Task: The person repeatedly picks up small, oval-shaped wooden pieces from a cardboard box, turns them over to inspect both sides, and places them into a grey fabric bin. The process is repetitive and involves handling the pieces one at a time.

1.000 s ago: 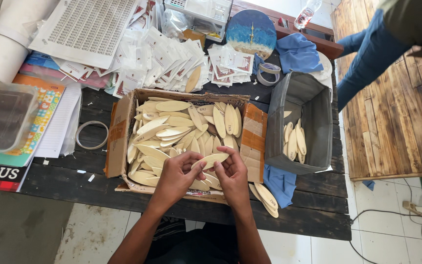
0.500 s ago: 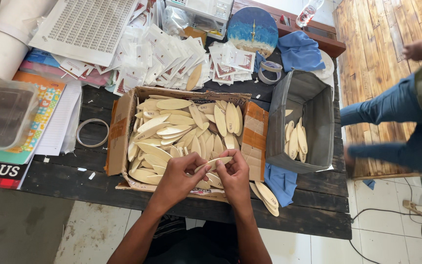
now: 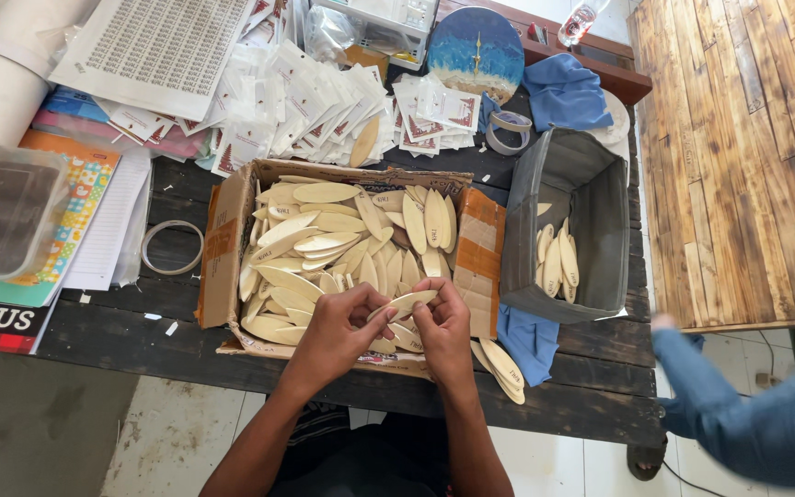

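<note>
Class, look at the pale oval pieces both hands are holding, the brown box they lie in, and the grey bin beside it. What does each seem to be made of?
Pale oval pieces: probably thin unfinished wood, judging by the matte cream surface and flat cut edges. Brown open box: corrugated cardboard, with dull folded flaps. Grey square bin: likely stiff fabric or felt, since its walls look soft and matte, though this stays uncertain. The left hand and right hand pinch one piece.

A pale, flat, oval wooden piece with pointed ends lies almost level, tilted slightly up to the right, pinched at either end between the fingers of both hands. It hangs just over the near edge of an open brown cardboard box heaped with more such ovals.
</note>
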